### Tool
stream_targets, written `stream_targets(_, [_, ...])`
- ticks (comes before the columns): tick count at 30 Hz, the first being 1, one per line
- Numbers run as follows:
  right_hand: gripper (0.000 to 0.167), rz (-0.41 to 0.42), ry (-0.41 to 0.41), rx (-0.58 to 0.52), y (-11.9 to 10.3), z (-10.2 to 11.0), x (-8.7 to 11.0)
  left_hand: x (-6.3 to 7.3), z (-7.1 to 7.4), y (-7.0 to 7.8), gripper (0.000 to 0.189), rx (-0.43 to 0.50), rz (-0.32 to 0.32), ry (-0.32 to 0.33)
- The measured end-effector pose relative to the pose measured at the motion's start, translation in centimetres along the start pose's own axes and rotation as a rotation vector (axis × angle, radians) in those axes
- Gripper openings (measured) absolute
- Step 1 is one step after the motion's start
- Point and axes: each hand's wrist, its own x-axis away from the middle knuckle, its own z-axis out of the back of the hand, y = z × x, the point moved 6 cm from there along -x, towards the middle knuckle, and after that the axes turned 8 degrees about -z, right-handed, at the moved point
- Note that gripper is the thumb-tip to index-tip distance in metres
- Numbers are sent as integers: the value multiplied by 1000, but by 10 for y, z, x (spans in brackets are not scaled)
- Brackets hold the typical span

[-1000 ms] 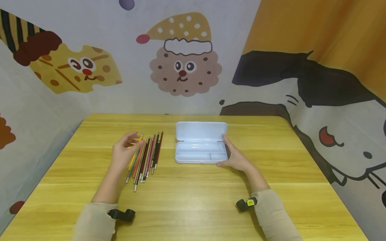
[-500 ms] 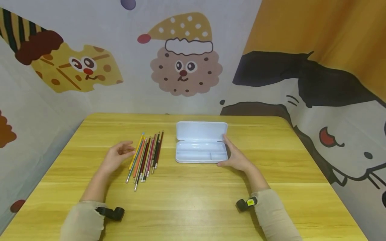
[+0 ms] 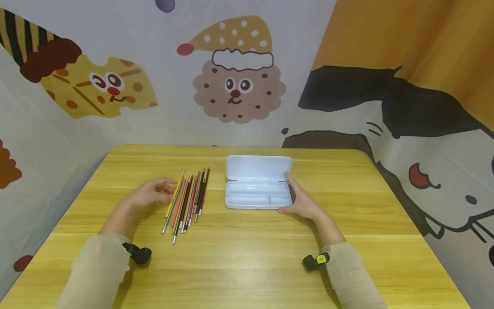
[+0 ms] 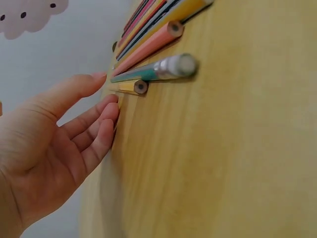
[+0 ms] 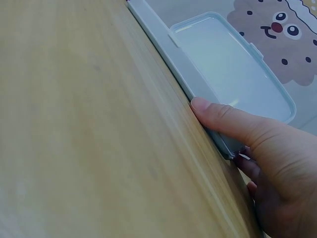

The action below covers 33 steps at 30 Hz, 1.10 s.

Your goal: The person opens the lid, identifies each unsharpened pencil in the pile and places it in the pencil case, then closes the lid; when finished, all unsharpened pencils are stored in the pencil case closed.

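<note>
A loose bundle of pencils (image 3: 187, 201) lies on the table, most with their eraser ends toward me. My left hand (image 3: 152, 192) is at the left side of the bundle, its fingertips close by the outermost yellow pencil (image 4: 130, 88). In the left wrist view the thumb and fingers are apart, with nothing between them; a teal pencil (image 4: 143, 74) with a white eraser lies just beyond. My right hand (image 3: 304, 202) grips the right end of a white pencil case (image 3: 247, 201), thumb on its front edge. The case's lid (image 5: 233, 64) stands raised; its divided compartments hold nothing.
The wood-grain table (image 3: 239, 262) reaches back to a cloth (image 3: 166, 128) printed with cartoon figures. A dark wrist camera (image 3: 140, 254) is strapped at the left sleeve, another camera (image 3: 311, 262) at the right.
My left hand has drawn back from above the pencils to their left side and come lower, its forearm swinging left. The right hand keeps its hold on the pencil case.
</note>
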Motion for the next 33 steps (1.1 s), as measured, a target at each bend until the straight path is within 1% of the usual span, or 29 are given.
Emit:
stream_targets(6, [127, 0, 0, -2, 0, -1, -1, -10, 0, 4, 55, 39, 21, -66])
stream_targets(9, [127, -3, 0, -3, 1, -1, -1, -15, -2, 6, 54, 26, 41, -86])
stream_targets(12, [127, -9, -2, 0, 2, -1, -1, -19, -2, 6, 54, -5, 55, -103])
stream_targets(17, [127, -12, -5, 0, 1, -1, 0, -23, -1, 4, 54, -18, 95, -86])
stream_targets(19, [127, -13, -7, -1, 0, -2, 0, -23, -1, 3, 52, -41, 110, -71])
stream_targets(21, [127, -12, -9, -2, 0, -2, 0, -24, -1, 3, 50, -79, 124, -59])
stream_targets(24, [127, -9, -10, -4, 1, -2, 0, -25, -2, 6, 49, -158, 130, -58])
stream_targets(27, [127, -6, -9, -3, 2, -1, 0, -28, -3, 8, 47, -211, 141, -59])
stream_targets(32, [127, 6, -7, -3, -1, -1, 1, -30, -2, 5, 47, -226, 173, -30])
stream_targets(33, [127, 8, -7, -3, -1, -1, 1, -30, -2, 5, 48, -226, 169, -24])
